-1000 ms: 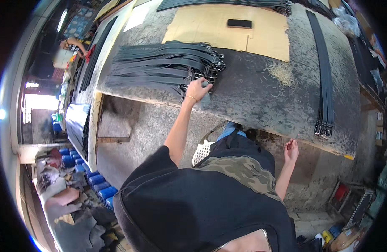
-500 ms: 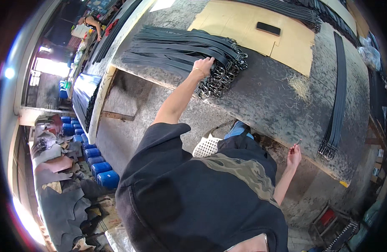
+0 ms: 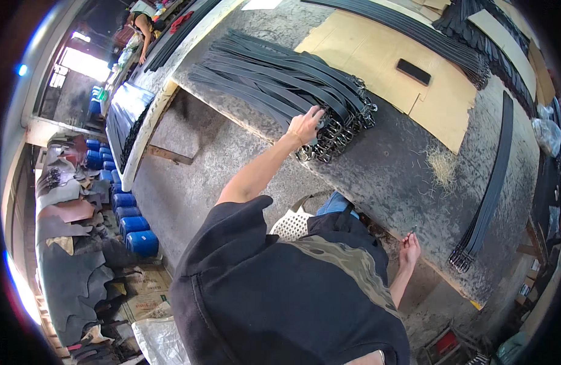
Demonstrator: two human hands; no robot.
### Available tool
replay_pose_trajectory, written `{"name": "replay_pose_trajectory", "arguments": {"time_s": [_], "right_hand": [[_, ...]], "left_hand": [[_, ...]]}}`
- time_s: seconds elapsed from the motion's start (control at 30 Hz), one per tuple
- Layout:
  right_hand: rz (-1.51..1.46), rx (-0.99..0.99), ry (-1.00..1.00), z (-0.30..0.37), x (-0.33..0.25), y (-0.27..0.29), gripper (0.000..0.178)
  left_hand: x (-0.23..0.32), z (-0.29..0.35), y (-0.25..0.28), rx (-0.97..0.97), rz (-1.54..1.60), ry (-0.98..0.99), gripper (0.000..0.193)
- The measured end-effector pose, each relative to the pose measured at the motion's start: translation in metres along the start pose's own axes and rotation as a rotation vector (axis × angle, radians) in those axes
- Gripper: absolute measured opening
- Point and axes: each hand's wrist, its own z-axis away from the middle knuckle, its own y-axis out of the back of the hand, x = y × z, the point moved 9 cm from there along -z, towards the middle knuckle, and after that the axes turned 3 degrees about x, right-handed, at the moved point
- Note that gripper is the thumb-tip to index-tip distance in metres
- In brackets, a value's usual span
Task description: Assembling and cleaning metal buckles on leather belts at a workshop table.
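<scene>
Dark belts [image 3: 256, 73] lie in a thick heap on the worktable [image 3: 402, 164], their metal buckles [image 3: 338, 134] bunched at the right end. My left hand [image 3: 305, 126] reaches onto the heap just behind those buckles. Its fingers are bent round a belt, though the fingertips are partly hidden among the straps. By the table's front edge, my right hand [image 3: 408, 250] is closed in a pinch. A small, thin, dark piece [image 3: 414, 229] sticks up from its fingers, too small to name.
A phone [image 3: 414, 72] rests on a cardboard sheet [image 3: 353, 42]. Pale fibres [image 3: 442, 169] lie near a narrow belt bundle [image 3: 496, 176] at the right. More belts [image 3: 408, 27] line the far side. Blue drums [image 3: 140, 242] and leather pieces [image 3: 80, 274] are at the left. Another person [image 3: 142, 30] works far left.
The whole view has shifted, and the table appears turned somewhat. My left hand stays at the buckle end of the belts, its fingers now reaching further forward. My right hand keeps its pinch.
</scene>
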Motion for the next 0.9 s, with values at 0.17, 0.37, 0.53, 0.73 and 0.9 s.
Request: {"name": "replay_pose_trajectory", "arguments": {"time_s": [0.17, 0.37, 0.53, 0.73, 0.9], "right_hand": [[-0.014, 0.022, 0.025, -0.009, -0.013, -0.007, 0.016], [0.028, 0.041, -0.012, -0.021, -0.001, -0.017, 0.016], [0.113, -0.027, -0.086, -0.038, 0.012, -0.064, 0.018], [0.104, -0.094, -0.010, -0.041, -0.002, -0.118, 0.025], [0.105, -0.076, -0.016, -0.039, 0.007, -0.126, 0.026]], "left_hand": [[-0.075, 0.041, 0.005, 0.162, 0.018, 0.337, 0.031], [-0.078, 0.026, -0.004, 0.042, 0.058, 0.114, 0.045], [-0.059, 0.011, -0.028, -0.221, -0.016, -0.014, 0.055], [-0.058, 0.003, -0.037, -0.283, -0.135, -0.150, 0.048], [-0.055, -0.015, -0.015, -0.339, -0.047, -0.308, 0.042]]}}
